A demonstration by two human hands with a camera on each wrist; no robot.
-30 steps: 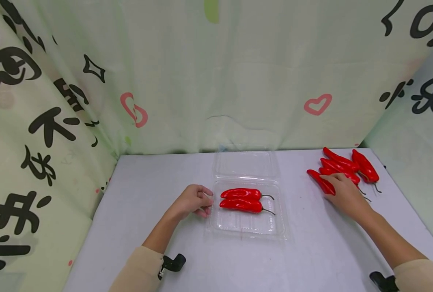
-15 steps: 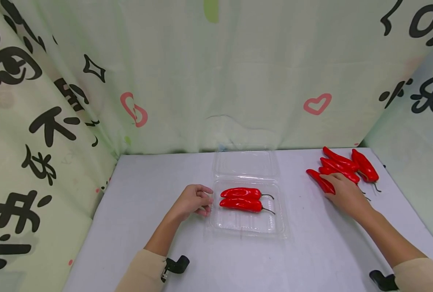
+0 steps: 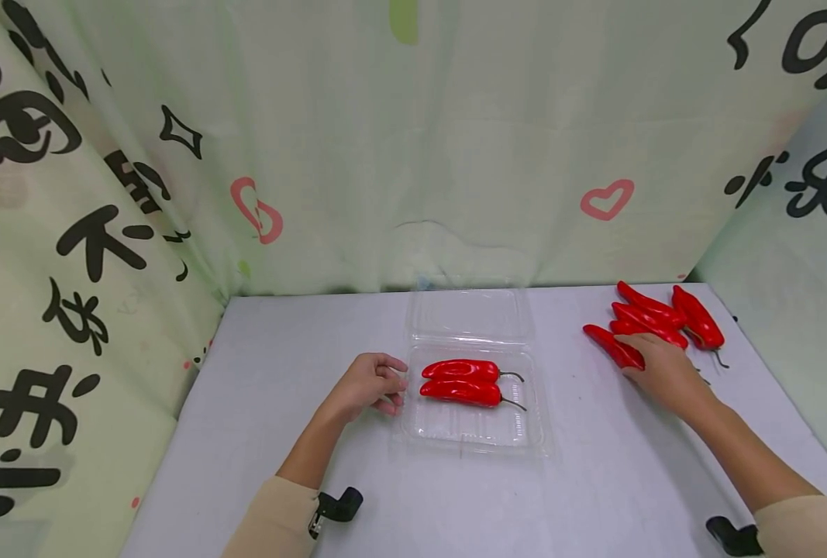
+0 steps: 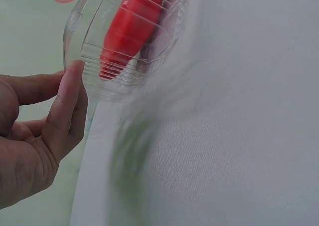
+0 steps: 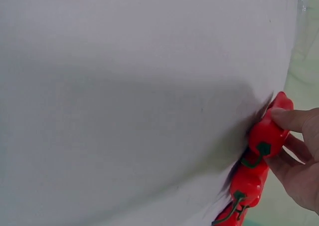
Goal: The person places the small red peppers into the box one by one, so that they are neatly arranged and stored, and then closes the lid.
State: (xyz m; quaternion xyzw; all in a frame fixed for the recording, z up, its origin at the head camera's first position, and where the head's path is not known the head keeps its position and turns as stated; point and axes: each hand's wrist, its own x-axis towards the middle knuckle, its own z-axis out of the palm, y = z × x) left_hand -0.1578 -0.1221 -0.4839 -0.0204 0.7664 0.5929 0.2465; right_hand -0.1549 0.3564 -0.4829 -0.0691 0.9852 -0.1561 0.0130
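Near the table's middle lies a clear plastic clamshell box (image 3: pixel 448 434), its lid (image 3: pixel 465 314) folded back. Two red chili peppers (image 3: pixel 460 393) rest side by side in it, green stems to the right. My left hand (image 3: pixel 367 387) pinches the box's left rim between thumb and fingers, as the left wrist view shows (image 4: pixel 65 106). Over at the right, my right hand (image 3: pixel 664 376) grips a red chili pepper (image 3: pixel 610 346) lying at the near left side of a pile. In the right wrist view the thumb presses on that pepper's body (image 5: pixel 266 135), its stem end facing the camera.
Several more red chili peppers (image 3: pixel 697 318) are heaped at the table's back right corner. A white cloth covers the table (image 3: pixel 280 356). Printed pale green curtains (image 3: pixel 413 155) hang behind it and along both sides.
The gripped pepper has shifted very slightly in my right hand, its tip a little further left. My left hand and the box hold their place.
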